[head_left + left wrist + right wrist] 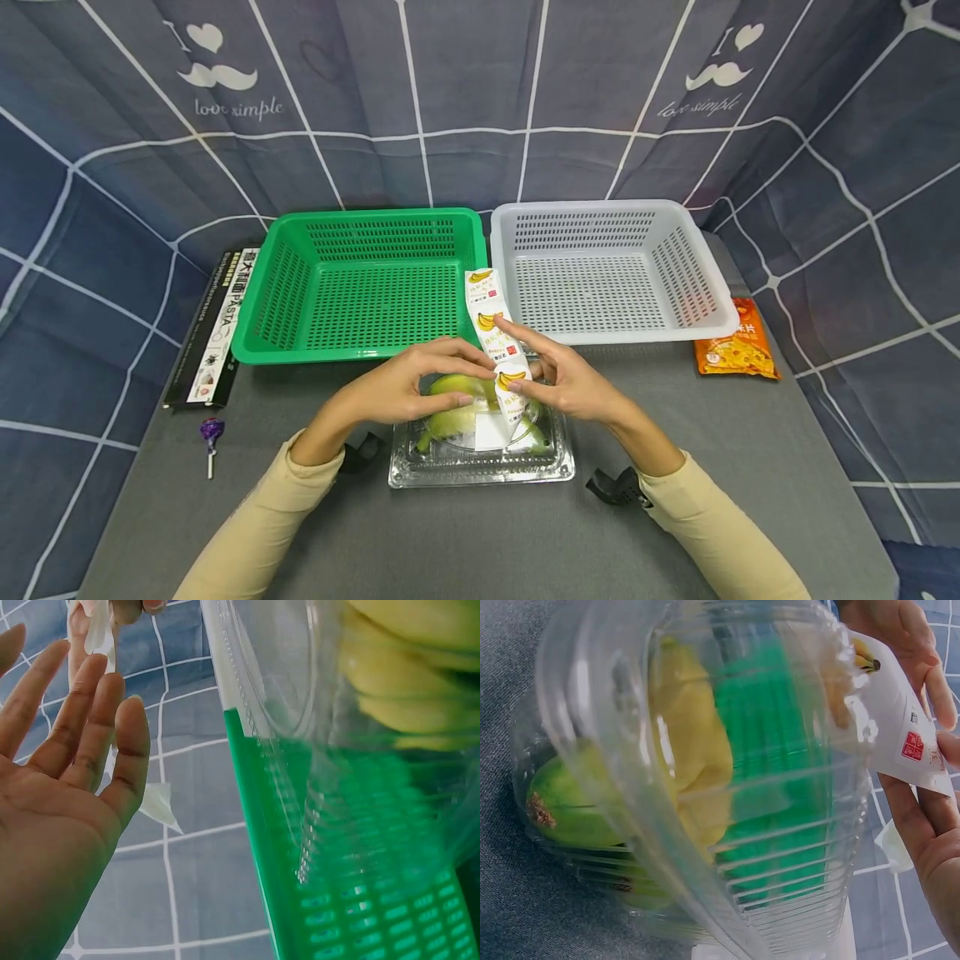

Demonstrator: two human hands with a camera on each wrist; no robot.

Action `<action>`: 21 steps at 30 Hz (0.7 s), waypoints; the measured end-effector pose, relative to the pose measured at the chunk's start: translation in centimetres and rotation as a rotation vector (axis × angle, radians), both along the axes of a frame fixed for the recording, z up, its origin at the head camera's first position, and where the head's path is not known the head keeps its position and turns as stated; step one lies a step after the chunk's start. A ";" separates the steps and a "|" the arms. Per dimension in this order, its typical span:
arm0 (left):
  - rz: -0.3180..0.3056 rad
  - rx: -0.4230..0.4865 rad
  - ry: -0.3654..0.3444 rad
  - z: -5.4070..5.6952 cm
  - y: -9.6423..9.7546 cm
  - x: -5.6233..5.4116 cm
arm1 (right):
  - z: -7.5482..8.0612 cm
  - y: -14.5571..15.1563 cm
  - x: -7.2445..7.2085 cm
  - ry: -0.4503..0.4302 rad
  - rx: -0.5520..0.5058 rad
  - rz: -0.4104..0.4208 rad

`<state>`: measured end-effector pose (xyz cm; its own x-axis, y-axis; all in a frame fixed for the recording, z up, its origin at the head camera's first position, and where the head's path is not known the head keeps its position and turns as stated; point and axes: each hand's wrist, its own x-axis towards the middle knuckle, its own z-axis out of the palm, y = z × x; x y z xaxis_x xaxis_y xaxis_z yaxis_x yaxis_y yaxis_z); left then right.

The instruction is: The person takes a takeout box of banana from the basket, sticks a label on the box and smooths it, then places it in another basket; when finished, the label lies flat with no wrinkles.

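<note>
Right now both hands meet over the clear plastic clamshell box [480,454], which sits on the grey table [750,467] just in front of the two baskets. Inside it lie green-yellow bananas [453,408], seen through the lid in the right wrist view as well. The right hand [566,383] pinches a long white paper label [495,333] printed with little bananas; the strip stands up from the box top and leans toward the gap between the baskets, its lower end at the lid. The left hand [405,387] rests on the near left side of the lid, and the left wrist view shows its fingers [82,712] straight and close together, palm open, gripping nothing. Behind the box, the green basket [360,225] and the white basket [607,212] stand side by side. Off to the left lies a dark pasta box [213,329] with a purple lollipop [211,433] near it, and an orange snack packet [735,342] sits beside the white basket.
</note>
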<state>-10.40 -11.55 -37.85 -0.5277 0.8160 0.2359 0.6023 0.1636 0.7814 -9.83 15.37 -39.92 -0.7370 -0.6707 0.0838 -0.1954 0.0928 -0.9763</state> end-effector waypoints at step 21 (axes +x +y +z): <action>-0.026 0.083 -0.152 -0.2 -0.4 0.0 | -0.2 0.1 0.1 -0.022 -0.156 -0.018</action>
<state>-10.37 -11.97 -38.04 -0.5414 0.8110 0.2218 0.4793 0.0810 0.8739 -9.77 15.48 -40.17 -0.7513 -0.6379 0.1693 -0.1733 -0.0569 -0.9832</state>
